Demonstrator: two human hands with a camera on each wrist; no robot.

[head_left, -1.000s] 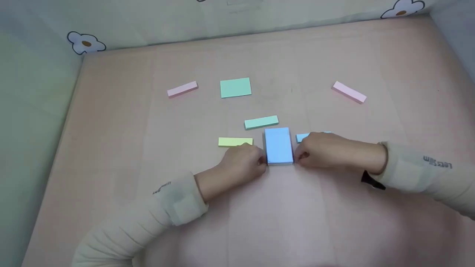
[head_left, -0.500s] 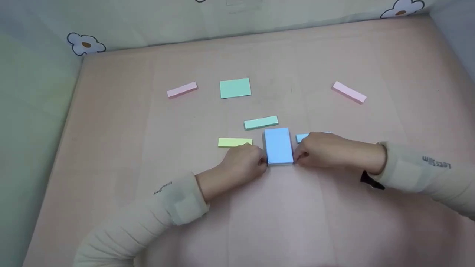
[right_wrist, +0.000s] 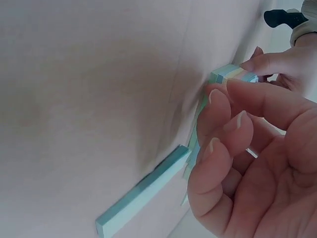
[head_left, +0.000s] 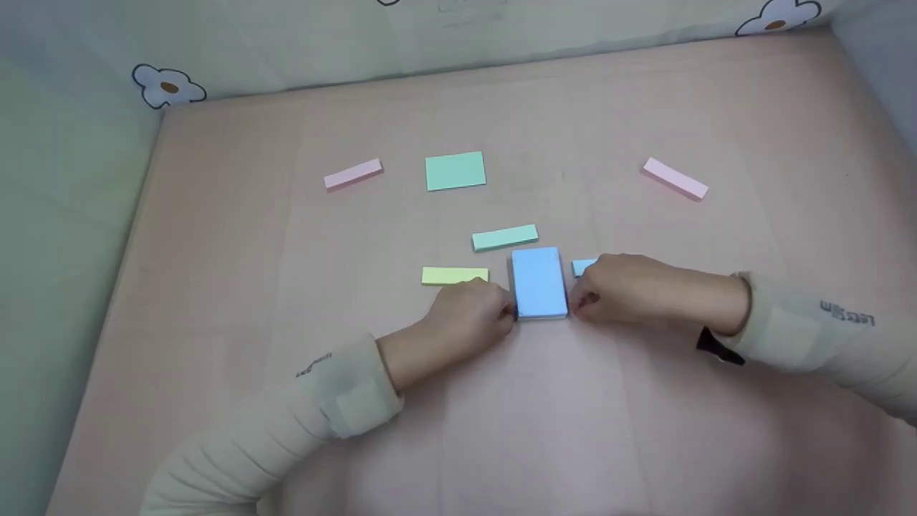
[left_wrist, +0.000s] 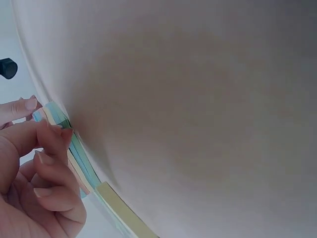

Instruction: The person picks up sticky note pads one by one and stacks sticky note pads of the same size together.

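A stack of sticky note pads (head_left: 539, 283), blue on top, lies between the two hands. Layers of several colours show along the stack's side (left_wrist: 85, 166) in the left wrist view. My left hand (head_left: 469, 312) has curled fingers, thumb and index pinching at the near left corner of the stack. At the opposite near corner, my right hand (head_left: 623, 290) pinches likewise, its other fingers curled in. A yellow strip pad (head_left: 453, 275) lies just beyond the left knuckles. Partly hidden by the right hand is a blue strip pad (head_left: 583, 267), better seen in the right wrist view.
Beyond the stack lies a green strip pad (head_left: 504, 237). Farther back are a green rectangular pad (head_left: 455, 171), a pink strip pad (head_left: 353, 175) on the left and another pink strip pad (head_left: 675, 178) on the right. Pale walls (head_left: 401, 36) border the pink surface.
Both hands keep their places at the stack's sides. The right hand shifts very slightly, covering more of the blue strip pad.
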